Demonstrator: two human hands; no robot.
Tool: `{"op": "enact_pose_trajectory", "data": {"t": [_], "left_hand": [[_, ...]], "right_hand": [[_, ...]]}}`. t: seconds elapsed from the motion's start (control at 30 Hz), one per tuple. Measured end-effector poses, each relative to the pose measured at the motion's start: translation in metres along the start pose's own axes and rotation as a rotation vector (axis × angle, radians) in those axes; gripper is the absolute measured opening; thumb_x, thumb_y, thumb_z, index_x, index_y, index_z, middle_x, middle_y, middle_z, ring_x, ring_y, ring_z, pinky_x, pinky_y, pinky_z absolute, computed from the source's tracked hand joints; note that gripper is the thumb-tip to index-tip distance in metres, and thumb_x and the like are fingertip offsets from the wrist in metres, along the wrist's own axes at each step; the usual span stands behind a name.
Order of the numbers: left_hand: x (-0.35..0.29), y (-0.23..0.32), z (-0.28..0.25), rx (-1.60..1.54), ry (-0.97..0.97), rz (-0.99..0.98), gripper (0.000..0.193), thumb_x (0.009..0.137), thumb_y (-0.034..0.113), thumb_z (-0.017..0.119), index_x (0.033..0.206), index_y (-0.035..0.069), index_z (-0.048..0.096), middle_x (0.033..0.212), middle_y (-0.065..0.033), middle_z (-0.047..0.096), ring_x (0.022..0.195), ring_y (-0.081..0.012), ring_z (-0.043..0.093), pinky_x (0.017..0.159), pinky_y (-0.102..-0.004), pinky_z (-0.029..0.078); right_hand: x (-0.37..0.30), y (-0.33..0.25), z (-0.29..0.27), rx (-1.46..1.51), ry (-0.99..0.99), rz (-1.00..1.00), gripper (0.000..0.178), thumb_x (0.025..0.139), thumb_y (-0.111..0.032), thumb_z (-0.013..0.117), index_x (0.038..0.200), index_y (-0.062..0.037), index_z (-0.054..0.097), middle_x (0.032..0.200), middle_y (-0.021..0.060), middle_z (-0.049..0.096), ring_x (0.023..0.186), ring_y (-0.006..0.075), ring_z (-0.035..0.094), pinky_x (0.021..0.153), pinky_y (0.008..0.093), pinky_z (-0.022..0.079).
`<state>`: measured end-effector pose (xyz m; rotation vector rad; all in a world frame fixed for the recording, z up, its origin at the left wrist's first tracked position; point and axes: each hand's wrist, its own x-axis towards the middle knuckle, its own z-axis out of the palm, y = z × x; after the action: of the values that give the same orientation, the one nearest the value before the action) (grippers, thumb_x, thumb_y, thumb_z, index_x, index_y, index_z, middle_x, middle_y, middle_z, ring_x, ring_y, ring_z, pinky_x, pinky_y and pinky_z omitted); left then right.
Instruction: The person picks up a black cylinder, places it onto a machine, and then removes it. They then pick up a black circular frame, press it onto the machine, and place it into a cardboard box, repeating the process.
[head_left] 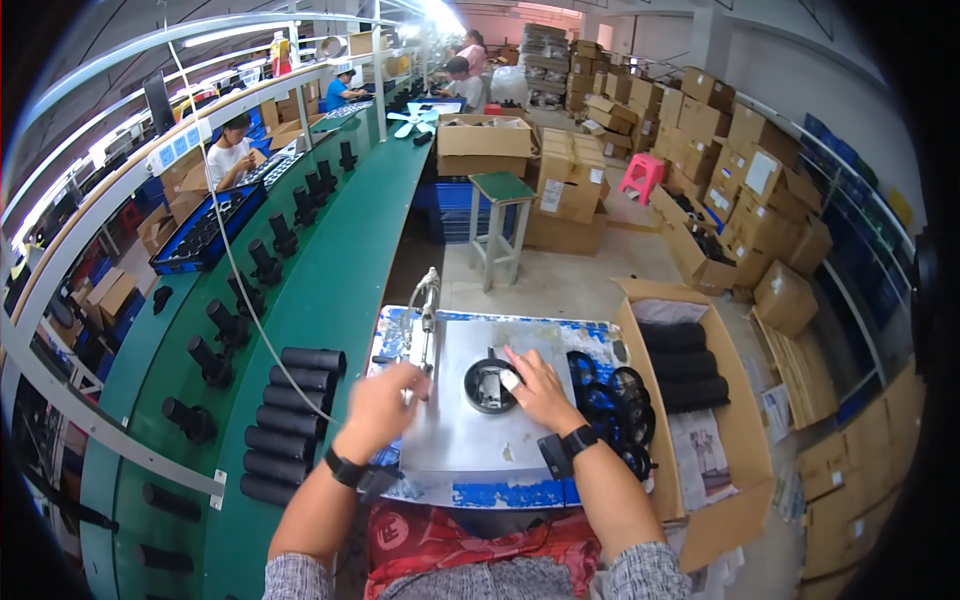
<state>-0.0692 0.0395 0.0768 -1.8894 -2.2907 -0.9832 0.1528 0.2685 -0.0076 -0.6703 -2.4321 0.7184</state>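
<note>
A black ring (491,387) lies on the metal plate (470,448) of the small worktable in front of me, with a pale metal piece visible inside its opening. My right hand (541,391) grips the ring's right edge; a white covering shows on one digit. My left hand (384,408) is at the plate's left side, its fingers curled together beside a silver metal fixture (428,325) with a hose. What those fingers hold, if anything, is hidden. Both wrists wear black bands.
Several black rings (611,405) are heaped at the table's right. Beyond stands an open carton (752,440) with black tubes (683,366). More black tubes (296,414) lie left, next to the green conveyor (335,262). A stool (500,195) and stacked boxes stand ahead; people sit along the line.
</note>
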Motion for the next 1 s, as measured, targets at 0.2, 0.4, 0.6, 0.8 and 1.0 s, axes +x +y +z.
{"op": "enact_pose_trajectory", "data": {"t": [0.2,0.4,0.6,0.8,1.0], "left_hand": [[0.016,0.035,0.066,0.099,-0.226,0.283,0.025,0.095,0.032,0.073,0.11,0.012,0.074,0.105,-0.0084,0.072,0.083,-0.0359,0.074,0.071,-0.0475,0.059],[0.033,0.017,0.078,0.155,-0.361,0.408,0.028,0.094,0.035,0.072,0.111,0.013,0.073,0.106,-0.0074,0.073,0.083,-0.0358,0.075,0.071,-0.0489,0.059],[0.026,0.027,0.081,0.138,-0.316,0.348,0.027,0.094,0.035,0.072,0.109,0.012,0.073,0.104,-0.008,0.073,0.083,-0.0357,0.075,0.071,-0.0492,0.059],[0.032,0.024,0.088,0.097,-0.344,0.312,0.027,0.095,0.035,0.071,0.11,0.012,0.073,0.101,-0.009,0.073,0.083,-0.0356,0.075,0.072,-0.0502,0.059],[0.014,0.014,0.082,0.012,-0.305,0.255,0.028,0.093,0.036,0.074,0.109,0.014,0.074,0.098,-0.0117,0.073,0.086,-0.037,0.075,0.073,-0.0514,0.059]], "right_hand": [[0.01,-0.004,0.006,0.021,-0.067,0.025,0.054,0.09,-0.027,0.07,0.142,-0.0126,0.065,0.118,0.017,0.063,0.114,0.0371,0.064,0.101,0.0462,0.051],[0.047,-0.049,-0.005,-0.421,-0.274,0.109,0.042,0.087,-0.022,0.074,0.126,-0.0074,0.071,0.118,0.0206,0.073,0.111,0.0396,0.072,0.094,0.046,0.058],[0.066,-0.07,0.012,-0.712,-0.355,0.249,0.036,0.082,-0.019,0.077,0.116,-0.0076,0.072,0.113,0.0194,0.078,0.109,0.0371,0.076,0.09,0.0479,0.06],[0.061,-0.055,0.02,-0.702,-0.226,0.173,0.033,0.081,-0.018,0.077,0.111,-0.0061,0.072,0.108,0.0196,0.079,0.101,0.0384,0.078,0.086,0.0496,0.062],[0.062,-0.051,0.042,-0.744,-0.244,0.114,0.035,0.08,-0.022,0.08,0.11,-0.0062,0.072,0.106,0.0212,0.078,0.098,0.0381,0.078,0.083,0.0506,0.062]]}}
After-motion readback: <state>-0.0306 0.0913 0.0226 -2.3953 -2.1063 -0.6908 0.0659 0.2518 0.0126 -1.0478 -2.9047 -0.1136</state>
